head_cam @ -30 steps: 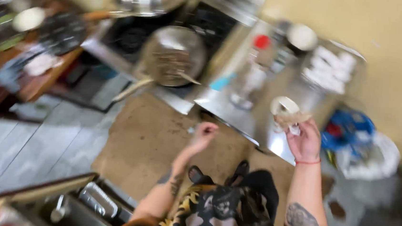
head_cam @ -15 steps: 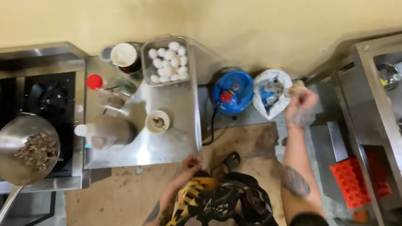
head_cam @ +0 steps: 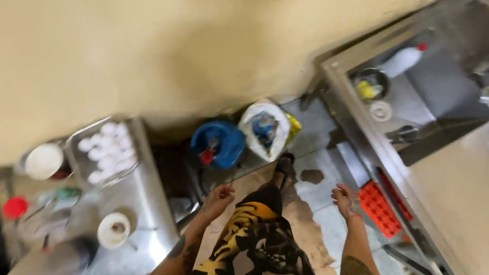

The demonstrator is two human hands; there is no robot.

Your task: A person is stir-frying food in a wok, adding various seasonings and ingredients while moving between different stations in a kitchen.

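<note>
My left hand (head_cam: 219,197) hangs by the edge of a steel counter (head_cam: 147,201), fingers half curled and holding nothing. My right hand (head_cam: 345,200) is out over the tiled floor with its fingers apart and nothing in it. It is nearest a red plastic crate (head_cam: 381,207) under the sink unit. Ahead of my feet, a white bag (head_cam: 265,130) with rubbish in it stands against the wall, next to a blue round container (head_cam: 218,144). My leg and dark shoe (head_cam: 284,164) point toward the bag.
The counter carries a tray of white round pieces (head_cam: 106,151), a white cup (head_cam: 114,229) and a red-capped bottle (head_cam: 15,207). On the right, a steel sink (head_cam: 427,105) holds a bowl (head_cam: 371,83) and a white bottle (head_cam: 402,60). A brown mat (head_cam: 302,229) lies underfoot.
The view swung right from the stove and pan to the sink. My right hand held a pale crumpled thing, reached the white bag, and has now drawn back with nothing in it.
</note>
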